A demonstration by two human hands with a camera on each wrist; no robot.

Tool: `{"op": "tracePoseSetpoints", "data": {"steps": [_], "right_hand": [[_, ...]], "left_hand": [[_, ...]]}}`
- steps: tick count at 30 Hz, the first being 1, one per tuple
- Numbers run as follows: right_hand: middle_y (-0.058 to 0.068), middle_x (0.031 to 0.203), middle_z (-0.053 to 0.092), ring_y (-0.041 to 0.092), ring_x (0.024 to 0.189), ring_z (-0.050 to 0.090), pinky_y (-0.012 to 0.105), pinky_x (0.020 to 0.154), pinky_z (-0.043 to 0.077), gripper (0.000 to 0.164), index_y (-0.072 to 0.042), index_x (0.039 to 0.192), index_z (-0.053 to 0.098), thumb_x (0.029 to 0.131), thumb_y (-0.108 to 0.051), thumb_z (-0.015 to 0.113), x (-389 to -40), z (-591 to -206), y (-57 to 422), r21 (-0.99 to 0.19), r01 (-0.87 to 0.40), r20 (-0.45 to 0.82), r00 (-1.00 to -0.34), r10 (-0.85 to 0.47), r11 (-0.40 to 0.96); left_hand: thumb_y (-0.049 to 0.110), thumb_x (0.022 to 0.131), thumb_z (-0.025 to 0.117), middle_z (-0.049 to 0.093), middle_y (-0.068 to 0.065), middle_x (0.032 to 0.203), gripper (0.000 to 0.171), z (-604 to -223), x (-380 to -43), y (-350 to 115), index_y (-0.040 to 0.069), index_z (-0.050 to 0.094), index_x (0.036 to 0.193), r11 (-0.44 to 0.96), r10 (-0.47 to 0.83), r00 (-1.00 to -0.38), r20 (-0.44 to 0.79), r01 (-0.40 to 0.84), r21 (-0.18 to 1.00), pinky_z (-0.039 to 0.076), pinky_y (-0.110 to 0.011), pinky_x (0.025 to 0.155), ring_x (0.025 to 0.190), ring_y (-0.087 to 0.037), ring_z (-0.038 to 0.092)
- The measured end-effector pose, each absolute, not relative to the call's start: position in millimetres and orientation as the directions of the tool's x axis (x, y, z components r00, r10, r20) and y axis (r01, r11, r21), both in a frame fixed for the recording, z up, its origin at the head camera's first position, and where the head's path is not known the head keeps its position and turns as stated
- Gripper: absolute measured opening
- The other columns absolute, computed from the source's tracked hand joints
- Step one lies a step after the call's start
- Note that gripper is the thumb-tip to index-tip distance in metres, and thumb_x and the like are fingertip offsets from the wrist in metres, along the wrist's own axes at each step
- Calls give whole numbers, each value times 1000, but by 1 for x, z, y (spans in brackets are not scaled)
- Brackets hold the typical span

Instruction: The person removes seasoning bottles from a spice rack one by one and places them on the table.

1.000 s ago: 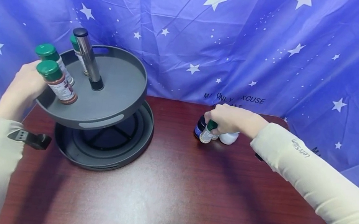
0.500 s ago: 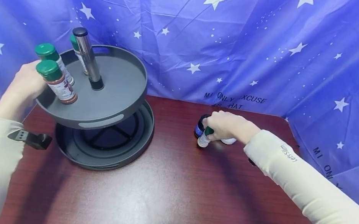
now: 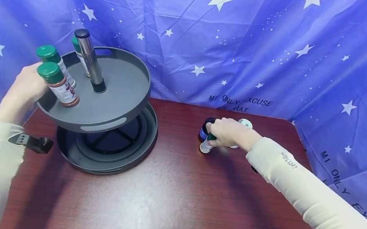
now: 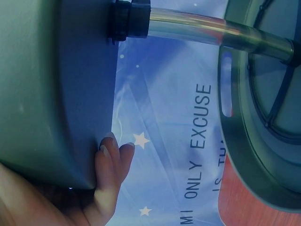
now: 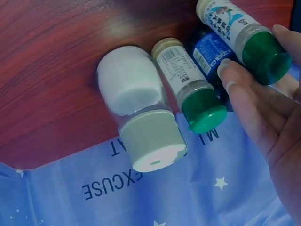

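Note:
On the left, my left hand grips the edge of the upper tray of a grey two-tier rack. In the left wrist view its fingers reach under that tray. Several green-capped seasoning bottles stand on the upper tray, near this hand. Across the table, my right hand holds a green-capped seasoning bottle by its cap, between thumb and fingers. Beside it in the right wrist view are a dark jar with a blue label, another green-capped bottle and a clear shaker with white contents.
The rack's lower tray sits on the dark red wooden table. A metal post rises from the middle of the upper tray. A blue star-printed curtain hangs behind the table.
My right hand has moved slightly toward me and left with the bottle, away from the other containers. The shaker's pale lid now shows behind it. The left hand has stayed in place.

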State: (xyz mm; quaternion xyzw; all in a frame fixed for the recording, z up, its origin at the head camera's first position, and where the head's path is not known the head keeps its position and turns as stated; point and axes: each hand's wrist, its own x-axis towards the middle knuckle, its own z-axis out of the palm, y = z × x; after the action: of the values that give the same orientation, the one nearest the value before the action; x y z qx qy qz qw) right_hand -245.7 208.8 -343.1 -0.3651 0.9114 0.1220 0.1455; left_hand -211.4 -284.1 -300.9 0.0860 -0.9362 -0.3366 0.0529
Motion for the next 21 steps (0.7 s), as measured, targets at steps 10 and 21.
{"op": "tracePoseSetpoints", "data": {"steps": [10,21], "right_hand": [[5,76,59,24,64,57,42,60,49,37,-6,97,48,92,-37,67,-243,-352,215,88,-694,-267,-708,-654,715],[-1,67,50,18,57,49,33,52,39,37,-8,96,45,96,-40,62,-244,-361,222,30,-677,-213,-723,-657,736]], "left_hand": [[46,102,23,39,-38,143,63,-299,-212,-285,-5,42,133,755,-202,-979,19,-144,640,34,-71,99,129,-58,38],[47,102,23,40,-37,142,62,-301,-212,-285,-4,43,133,747,-211,-977,12,-153,647,36,-69,97,126,-55,41]]}}
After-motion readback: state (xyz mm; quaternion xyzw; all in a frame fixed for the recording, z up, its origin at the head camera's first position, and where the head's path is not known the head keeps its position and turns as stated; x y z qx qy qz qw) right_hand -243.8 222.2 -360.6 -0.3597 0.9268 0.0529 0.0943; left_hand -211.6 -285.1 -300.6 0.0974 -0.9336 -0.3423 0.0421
